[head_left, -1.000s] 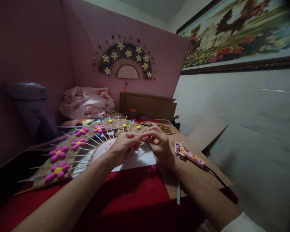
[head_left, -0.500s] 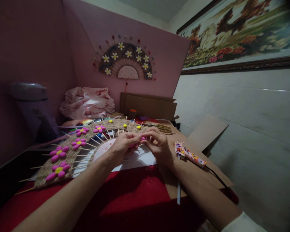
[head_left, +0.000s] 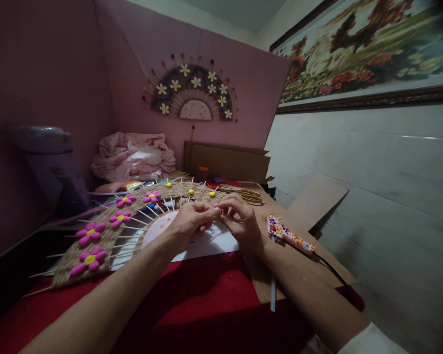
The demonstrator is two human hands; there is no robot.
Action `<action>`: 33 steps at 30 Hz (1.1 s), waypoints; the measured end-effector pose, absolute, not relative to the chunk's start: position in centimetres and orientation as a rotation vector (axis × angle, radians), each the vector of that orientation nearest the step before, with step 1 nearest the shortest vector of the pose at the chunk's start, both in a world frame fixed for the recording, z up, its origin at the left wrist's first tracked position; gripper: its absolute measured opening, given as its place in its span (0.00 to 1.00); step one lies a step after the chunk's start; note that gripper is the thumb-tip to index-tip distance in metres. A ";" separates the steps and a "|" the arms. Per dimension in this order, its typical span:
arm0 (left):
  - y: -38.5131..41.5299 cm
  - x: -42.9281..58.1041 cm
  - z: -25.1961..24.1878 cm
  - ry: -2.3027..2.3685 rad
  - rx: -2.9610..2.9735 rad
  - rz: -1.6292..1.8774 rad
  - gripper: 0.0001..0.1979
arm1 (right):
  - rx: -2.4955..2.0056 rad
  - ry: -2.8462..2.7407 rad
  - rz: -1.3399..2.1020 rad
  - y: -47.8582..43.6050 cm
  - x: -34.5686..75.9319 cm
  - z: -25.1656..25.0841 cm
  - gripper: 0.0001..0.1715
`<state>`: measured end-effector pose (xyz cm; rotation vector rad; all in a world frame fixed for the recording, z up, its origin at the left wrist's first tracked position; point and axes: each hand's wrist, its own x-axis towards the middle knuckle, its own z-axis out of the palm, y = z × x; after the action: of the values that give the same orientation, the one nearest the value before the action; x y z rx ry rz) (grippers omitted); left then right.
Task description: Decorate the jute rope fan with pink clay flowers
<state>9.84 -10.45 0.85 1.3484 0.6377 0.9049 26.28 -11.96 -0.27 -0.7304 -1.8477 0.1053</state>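
My left hand (head_left: 190, 221) and my right hand (head_left: 239, 216) meet at the fingertips over the right part of a twine-wrapped arch. Both are closed, pinching a small bit of pink clay (head_left: 221, 211) between them, mostly hidden by the fingers. The arch (head_left: 64, 263) bears pink clay flowers (head_left: 89, 234) with yellow centres on its left side and lone yellow dots (head_left: 191, 191) along the top. Thin sticks run out from its inner half-disc (head_left: 158, 230), which is pink with dots.
On brown cardboard (head_left: 299, 223) at the right lie a flower-patterned glue gun (head_left: 290, 236) and scissors (head_left: 251, 196). Behind are pink cloth (head_left: 133, 157), a folded cardboard piece (head_left: 225, 161) and a finished fan (head_left: 195, 91) on the wall. A purple bottle (head_left: 53, 167) stands left.
The fingers have shifted slightly around the pink clay, and less pink shows between and below them. The arms and the arch have stayed in place.
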 end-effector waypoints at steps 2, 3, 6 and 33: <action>-10.4 9.9 0.8 0.612 1.368 0.910 0.16 | -0.727 -1.855 0.102 -11.9 26.3 -0.3 0.07; -10.4 9.9 0.8 0.604 1.372 0.915 0.17 | -0.724 -1.846 0.095 -11.9 26.3 -0.3 0.06; -10.6 10.2 0.8 0.622 1.360 0.926 0.17 | -0.723 -1.826 0.074 -11.8 26.4 -0.3 0.04; -11.0 10.3 1.1 0.616 1.371 0.984 0.19 | -0.655 -1.825 0.074 -12.5 26.3 0.0 0.05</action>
<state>10.32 -10.97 1.09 1.3715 0.6163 0.9837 26.29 -12.47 0.04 -0.6554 -1.8246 0.0742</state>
